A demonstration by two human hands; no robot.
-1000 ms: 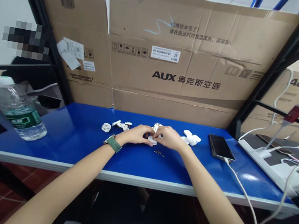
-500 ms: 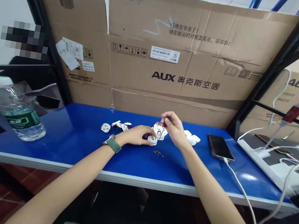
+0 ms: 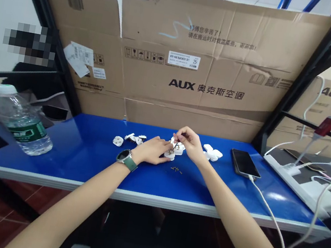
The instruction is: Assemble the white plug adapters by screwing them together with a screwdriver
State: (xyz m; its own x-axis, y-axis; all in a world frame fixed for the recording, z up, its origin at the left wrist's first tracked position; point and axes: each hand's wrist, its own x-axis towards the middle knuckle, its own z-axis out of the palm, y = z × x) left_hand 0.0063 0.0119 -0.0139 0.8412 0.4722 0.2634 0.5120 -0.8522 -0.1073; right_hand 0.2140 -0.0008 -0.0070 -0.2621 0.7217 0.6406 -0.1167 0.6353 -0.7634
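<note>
My left hand [image 3: 155, 150], with a watch [image 3: 127, 159] on its wrist, has its fingers closed around a small white plug housing [image 3: 170, 155] on the table. My right hand [image 3: 190, 142] pinches a thin screwdriver [image 3: 176, 145], tilted, its tip down at that housing. More white plug parts [image 3: 180, 149] sit right behind, partly hidden by my fingers. Several small brass-coloured screws [image 3: 176, 169] lie in front of my hands.
White plug pieces [image 3: 118, 141] lie to the left and white covers [image 3: 212, 153] to the right. A phone [image 3: 245, 163] on a cable, a power strip [image 3: 299, 182] and a water bottle [image 3: 26, 125] flank the blue table [image 3: 81, 164]. Cardboard [image 3: 213, 72] stands behind; a person [image 3: 30, 74] is at far left.
The screwdriver has gone from nearly upright to tilted, and my right hand has shifted slightly lower. My left fingers have moved further over the housing, and the wrist has turned, showing the watch face.
</note>
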